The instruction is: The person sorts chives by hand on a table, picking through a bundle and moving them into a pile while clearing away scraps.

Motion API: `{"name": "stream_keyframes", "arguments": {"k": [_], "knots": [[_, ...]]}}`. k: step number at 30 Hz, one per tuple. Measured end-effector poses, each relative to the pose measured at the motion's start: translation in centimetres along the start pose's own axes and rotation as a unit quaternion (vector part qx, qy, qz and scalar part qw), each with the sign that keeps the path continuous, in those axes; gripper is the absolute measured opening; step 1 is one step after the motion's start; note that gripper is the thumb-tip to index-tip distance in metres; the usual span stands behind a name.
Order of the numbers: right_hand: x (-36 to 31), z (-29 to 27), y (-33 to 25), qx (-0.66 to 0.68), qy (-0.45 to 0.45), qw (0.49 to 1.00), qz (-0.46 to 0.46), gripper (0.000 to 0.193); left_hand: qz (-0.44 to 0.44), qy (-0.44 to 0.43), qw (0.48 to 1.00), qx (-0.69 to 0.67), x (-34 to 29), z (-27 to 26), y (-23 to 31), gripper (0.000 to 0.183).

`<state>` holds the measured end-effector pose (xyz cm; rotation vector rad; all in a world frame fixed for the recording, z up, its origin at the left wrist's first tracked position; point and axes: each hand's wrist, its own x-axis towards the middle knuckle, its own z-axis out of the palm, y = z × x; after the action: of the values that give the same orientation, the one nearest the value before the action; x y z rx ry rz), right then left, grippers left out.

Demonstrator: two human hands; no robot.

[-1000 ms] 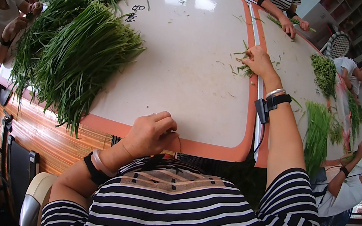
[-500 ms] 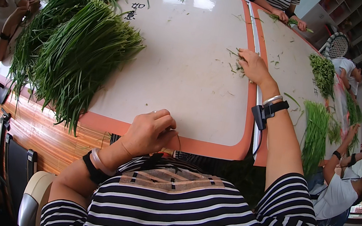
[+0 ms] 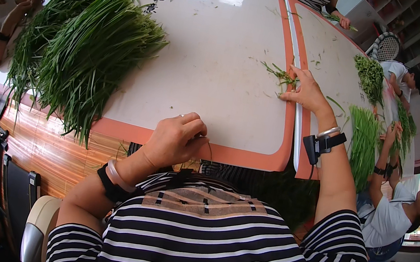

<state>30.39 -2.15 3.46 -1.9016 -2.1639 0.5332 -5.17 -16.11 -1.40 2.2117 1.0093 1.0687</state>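
My left hand [image 3: 178,135] is closed at the table's near edge, its fingers curled together. A thin dark stem [image 3: 210,151] sticks out beside the fingertips, seemingly pinched in them. My right hand [image 3: 309,91] is at the right border of the white table top, thumb and fingers spread apart. Small green leaf scraps [image 3: 280,75] lie by its fingertips, loose on the surface. To the left rests a big heap of long green leaves, like garlic chives [image 3: 90,48], their paler stem ends pointing right.
The white table [image 3: 210,97] has an orange border and a seam to a second table [image 3: 340,64]. On that one lie a green bundle [image 3: 362,146] and a pile of short greens [image 3: 368,77]. Co-workers sit left, far and right; one person's hand [image 3: 344,22] holds greens.
My right hand has opened its fingers, leaving the green scraps more spread out beside them. The left hand stays closed in place. The view has shifted slightly.
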Motion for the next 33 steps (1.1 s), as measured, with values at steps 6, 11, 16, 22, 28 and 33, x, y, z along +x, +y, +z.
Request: {"name": "stream_keyframes", "arguments": {"k": [6,11,16,22,28,33], "knots": [[1.3,2.3,-0.7,-0.021,0.061,0.998,-0.014,0.081,0.003,0.003,1.000,-0.004,-0.3,0.1,0.1,0.014],[3.0,3.0,-2.9,0.102,0.005,0.995,0.023,0.040,0.000,0.002,1.000,0.003,-0.5,0.1,0.1,0.013],[2.7,4.2,-3.4,0.086,0.068,0.993,-0.034,0.016,-0.002,0.001,1.000,-0.003,-0.4,0.0,0.0,0.013],[-0.2,5.7,-3.5,0.029,0.130,0.988,-0.082,0.011,-0.003,-0.005,1.000,0.009,-0.6,0.1,-0.2,0.013],[-6.3,5.9,-3.4,0.037,0.129,0.989,-0.059,0.009,0.007,0.011,1.000,0.002,-0.7,0.4,-0.5,0.015],[-14.0,5.0,-2.1,0.310,0.108,0.936,0.125,0.004,0.020,0.021,1.000,0.012,-0.2,0.8,0.1,0.012]]}}
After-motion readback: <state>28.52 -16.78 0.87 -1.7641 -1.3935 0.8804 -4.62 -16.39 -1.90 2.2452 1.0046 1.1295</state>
